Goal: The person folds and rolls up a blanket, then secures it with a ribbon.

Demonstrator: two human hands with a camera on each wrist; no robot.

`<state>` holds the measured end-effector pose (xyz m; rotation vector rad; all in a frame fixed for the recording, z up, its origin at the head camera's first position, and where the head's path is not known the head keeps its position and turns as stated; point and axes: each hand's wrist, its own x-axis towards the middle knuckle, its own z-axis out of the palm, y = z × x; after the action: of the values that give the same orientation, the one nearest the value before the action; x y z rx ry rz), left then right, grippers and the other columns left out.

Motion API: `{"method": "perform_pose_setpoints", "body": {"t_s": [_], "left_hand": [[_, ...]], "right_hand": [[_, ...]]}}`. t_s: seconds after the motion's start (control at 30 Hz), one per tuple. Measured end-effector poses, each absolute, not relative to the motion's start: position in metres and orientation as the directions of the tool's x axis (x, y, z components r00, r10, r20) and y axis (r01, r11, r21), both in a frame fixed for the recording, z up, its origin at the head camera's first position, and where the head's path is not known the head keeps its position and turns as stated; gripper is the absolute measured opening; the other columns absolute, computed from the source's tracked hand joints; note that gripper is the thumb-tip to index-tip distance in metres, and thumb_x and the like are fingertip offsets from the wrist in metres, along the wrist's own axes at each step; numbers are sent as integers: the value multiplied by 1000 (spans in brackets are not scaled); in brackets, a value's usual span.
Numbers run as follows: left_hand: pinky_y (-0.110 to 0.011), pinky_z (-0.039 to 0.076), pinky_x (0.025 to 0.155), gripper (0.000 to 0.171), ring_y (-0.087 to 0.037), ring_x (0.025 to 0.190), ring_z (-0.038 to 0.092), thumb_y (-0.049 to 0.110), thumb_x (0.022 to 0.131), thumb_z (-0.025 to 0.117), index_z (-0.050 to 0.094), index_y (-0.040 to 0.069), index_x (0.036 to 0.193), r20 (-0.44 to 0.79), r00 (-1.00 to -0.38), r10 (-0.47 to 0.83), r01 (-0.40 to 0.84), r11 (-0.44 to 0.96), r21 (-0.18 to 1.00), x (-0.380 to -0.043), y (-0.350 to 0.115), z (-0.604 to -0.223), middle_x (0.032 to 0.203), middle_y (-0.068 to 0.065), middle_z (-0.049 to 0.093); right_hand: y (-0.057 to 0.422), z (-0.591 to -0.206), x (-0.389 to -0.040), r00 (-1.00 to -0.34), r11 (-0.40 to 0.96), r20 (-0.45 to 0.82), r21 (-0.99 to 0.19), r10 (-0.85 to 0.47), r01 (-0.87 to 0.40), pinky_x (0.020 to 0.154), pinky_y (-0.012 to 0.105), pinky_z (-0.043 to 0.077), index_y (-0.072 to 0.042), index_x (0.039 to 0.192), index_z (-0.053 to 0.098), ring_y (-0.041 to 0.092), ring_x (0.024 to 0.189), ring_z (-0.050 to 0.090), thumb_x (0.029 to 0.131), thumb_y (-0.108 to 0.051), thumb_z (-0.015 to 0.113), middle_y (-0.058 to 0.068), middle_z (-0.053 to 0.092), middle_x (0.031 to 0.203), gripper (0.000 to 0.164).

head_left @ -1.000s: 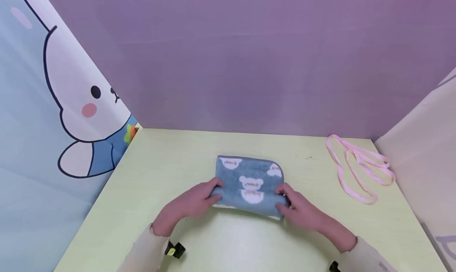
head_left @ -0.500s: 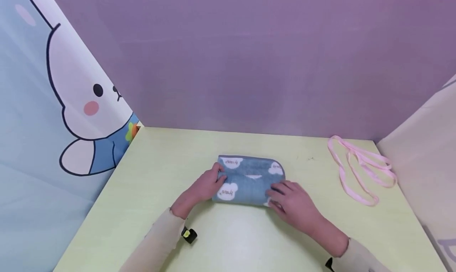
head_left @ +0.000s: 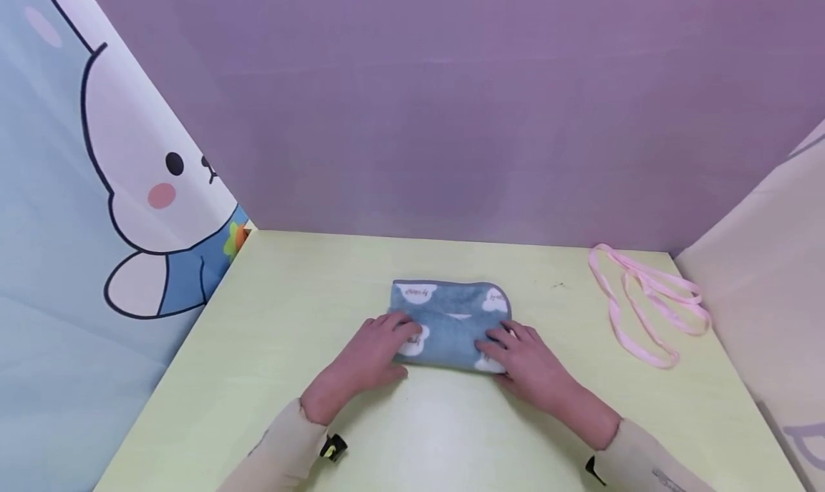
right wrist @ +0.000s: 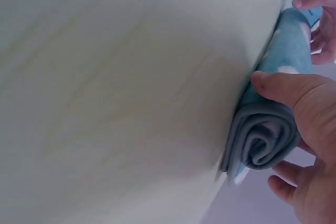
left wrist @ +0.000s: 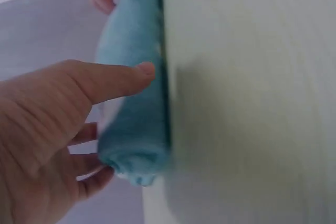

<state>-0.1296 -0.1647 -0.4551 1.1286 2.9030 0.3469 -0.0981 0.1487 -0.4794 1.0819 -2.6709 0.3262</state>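
A blue towel (head_left: 451, 346) with white bear heads lies partly rolled on the table. Its near side forms a thick roll, while a flat strip with a rounded corner stretches behind it. My left hand (head_left: 377, 352) lays its fingers over the left end of the roll, with the thumb extended in front. At the other end, my right hand (head_left: 531, 363) grips the roll, thumb on the near side and fingers curving over the top. The right wrist view shows the spiral end of the towel (right wrist: 265, 135) beside the right thumb. A rolled end of the towel (left wrist: 136, 156) also shows in the left wrist view.
A looped pink ribbon (head_left: 644, 284) lies on the pale yellow table (head_left: 309, 277) at the back right. A purple panel (head_left: 451, 119) rises behind the table. A blue cloth with a cartoon rabbit (head_left: 148, 191) hangs at the left, and a whitish cloth (head_left: 760, 263) at the right.
The roll has turned away from me, covering the printed bear at the middle. The left hand shifted from gripping the towel's left edge to lying over the roll; the right hand moved slightly inward.
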Motion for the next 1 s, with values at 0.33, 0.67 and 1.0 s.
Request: {"method": "perform_pose_setpoints", "body": {"t_s": [0.33,0.67,1.0], "left_hand": [[-40,45,79,48,-20,90,56,18,77,73,54,17,121,30,-751,659,649,730,214,-150,-161,-451,105,0,62],[-38,45,85,30,-19,98,54,39,95,52,60,19,116,-257,-748,612,238,609,757,-191,-176,-449,107,1,59],[-41,41,95,53,-20,108,52,56,97,46,59,13,126,-333,-791,513,170,707,687,-208,-169,-456,115,-1,58]], "right_hand": [[156,-470,-110,-769,647,286,-419,-571,-637,75,36,51,-12,121,62,15,91,60,75,-11,74,4,62,117,48],[163,-460,-119,-907,535,-159,-841,-390,-83,55,33,47,-15,112,55,18,64,53,98,-21,54,5,59,86,16],[155,-457,-138,-915,578,-329,-804,-233,142,58,39,46,-4,100,51,27,69,52,94,-23,52,13,54,83,20]]}}
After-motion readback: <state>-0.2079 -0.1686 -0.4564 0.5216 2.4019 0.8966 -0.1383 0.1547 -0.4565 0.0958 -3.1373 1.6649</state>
